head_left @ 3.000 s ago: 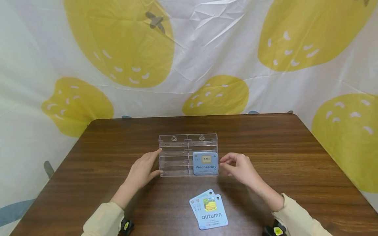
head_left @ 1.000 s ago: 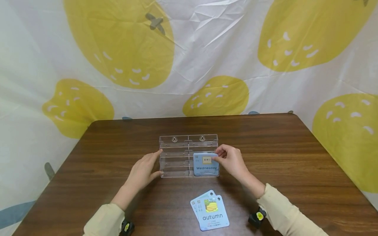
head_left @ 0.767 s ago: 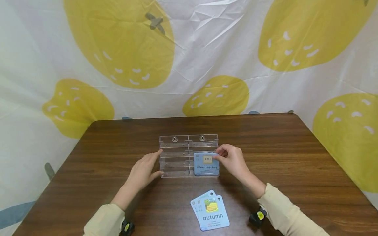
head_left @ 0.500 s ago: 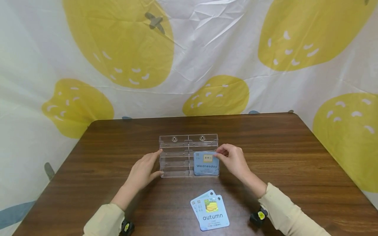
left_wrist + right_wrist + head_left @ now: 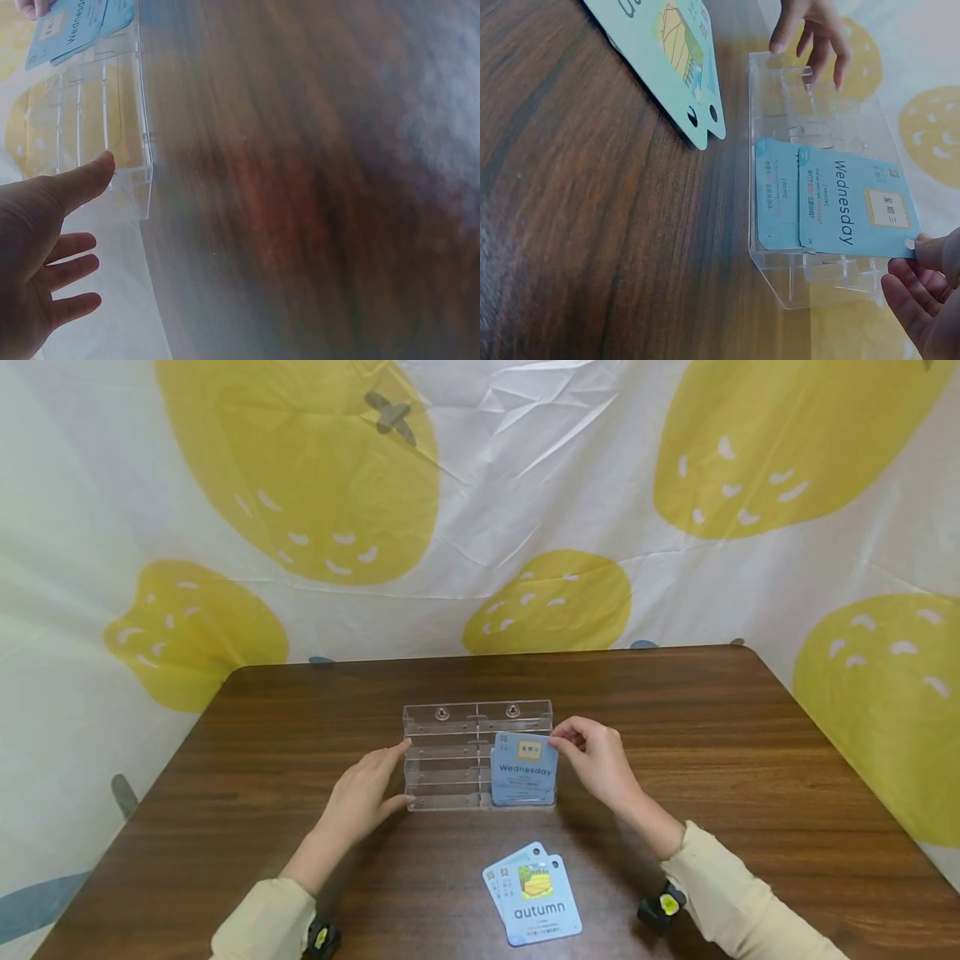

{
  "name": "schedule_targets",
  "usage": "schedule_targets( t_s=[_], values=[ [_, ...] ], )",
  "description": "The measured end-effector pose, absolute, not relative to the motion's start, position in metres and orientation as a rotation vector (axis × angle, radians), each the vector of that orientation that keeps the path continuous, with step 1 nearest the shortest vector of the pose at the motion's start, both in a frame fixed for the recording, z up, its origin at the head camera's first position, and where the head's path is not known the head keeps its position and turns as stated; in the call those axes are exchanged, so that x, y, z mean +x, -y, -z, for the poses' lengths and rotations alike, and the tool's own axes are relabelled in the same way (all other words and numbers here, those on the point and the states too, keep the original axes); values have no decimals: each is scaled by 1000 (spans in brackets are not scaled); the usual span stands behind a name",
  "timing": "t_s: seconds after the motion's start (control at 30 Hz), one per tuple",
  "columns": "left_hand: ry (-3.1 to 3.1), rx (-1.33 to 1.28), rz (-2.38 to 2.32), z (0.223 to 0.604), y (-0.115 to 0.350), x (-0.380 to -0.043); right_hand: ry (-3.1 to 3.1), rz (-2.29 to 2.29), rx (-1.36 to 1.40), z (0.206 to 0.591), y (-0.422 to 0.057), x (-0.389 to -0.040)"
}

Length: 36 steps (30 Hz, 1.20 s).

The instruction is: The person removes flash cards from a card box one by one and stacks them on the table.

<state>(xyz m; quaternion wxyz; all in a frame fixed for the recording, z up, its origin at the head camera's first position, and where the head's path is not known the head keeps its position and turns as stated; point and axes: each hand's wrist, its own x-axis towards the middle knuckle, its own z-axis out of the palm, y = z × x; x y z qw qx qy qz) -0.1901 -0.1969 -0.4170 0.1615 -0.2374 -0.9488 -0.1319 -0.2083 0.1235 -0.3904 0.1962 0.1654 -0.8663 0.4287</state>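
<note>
A clear plastic rack with two columns of tiered slots stands on the table. My right hand pinches the upper right corner of a blue "Wednesday" card between thumb and fingers. The card is partly raised in the front right slot. In the right wrist view, another blue card sits lower in that slot, partly covered by the Wednesday card. My left hand rests against the rack's left side, fingers extended. Its thumb lies at the rack's edge in the left wrist view.
Two overlapping light blue cards lie on the table in front of the rack; the upper one is an "autumn" card. The brown wooden table meets a white curtain with yellow fruit prints at its back edge.
My right hand has gone from beside the rack to the Wednesday card's corner, pinched it and drawn the card upward. My left hand stays against the rack.
</note>
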Motion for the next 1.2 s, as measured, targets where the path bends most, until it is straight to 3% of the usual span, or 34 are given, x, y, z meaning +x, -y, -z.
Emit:
schedule_targets(
  t_s=[1.2],
  values=[
    [2712,-672,367,416,197,-189,2422,-1410,463,362,-137,-189]
  ],
)
